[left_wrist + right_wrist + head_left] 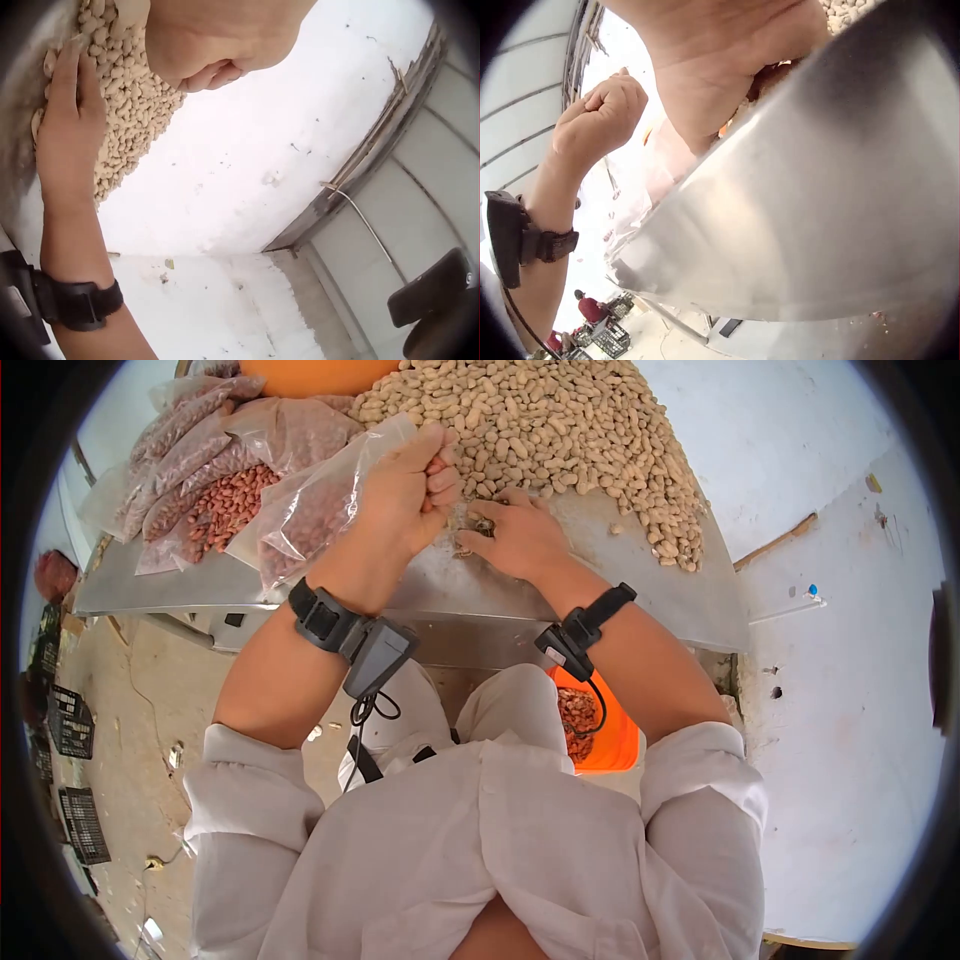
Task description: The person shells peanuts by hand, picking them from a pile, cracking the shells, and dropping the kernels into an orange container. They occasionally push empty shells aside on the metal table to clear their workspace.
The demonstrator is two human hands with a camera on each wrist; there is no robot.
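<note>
My left hand (pixel 405 490) is curled into a fist above the metal table (pixel 430 585), close beside a clear plastic bag (pixel 310 510) of reddish kernels. The right wrist view shows that fist from the side; nothing sticks out of it, and its inside is hidden. My right hand (pixel 522 535) reaches low over the table, fingers and thumb spread around a few peanut shells (pixel 478 522). In the left wrist view its fingers (pixel 66 79) lie fairly straight at the edge of the unshelled peanuts (pixel 540 430). Dark red bits show under its palm in the right wrist view.
More filled bags (pixel 190 470) lie piled at the table's left, near an orange container (pixel 320 375). Below the table, an orange bucket (pixel 622 735) holds reddish pieces. A white wall (pixel 840 610) stands on the right. Black crates (pixel 85 825) sit on the floor, far left.
</note>
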